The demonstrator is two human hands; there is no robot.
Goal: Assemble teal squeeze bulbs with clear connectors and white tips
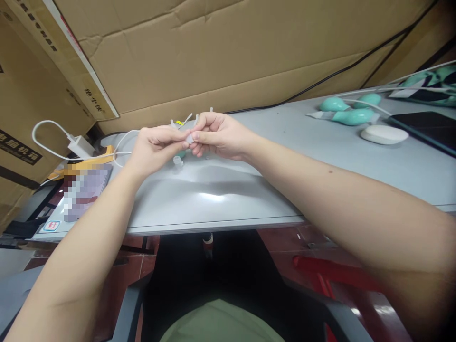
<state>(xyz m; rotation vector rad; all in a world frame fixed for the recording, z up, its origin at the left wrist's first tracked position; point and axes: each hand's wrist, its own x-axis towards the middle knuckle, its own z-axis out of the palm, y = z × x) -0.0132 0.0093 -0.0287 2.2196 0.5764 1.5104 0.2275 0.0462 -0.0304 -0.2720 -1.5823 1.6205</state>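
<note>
Left hand (156, 145) and right hand (217, 135) together pinch a small white cap (190, 138) above the counter (249, 190); a second cap (177, 162) lies beneath.

Cardboard wall (221, 57), grey table (320, 166)

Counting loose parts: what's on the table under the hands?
Below the left hand and right hand, a small clear cap stands on the grey table, a teal bit behind it. The hands hide the rest.
</note>
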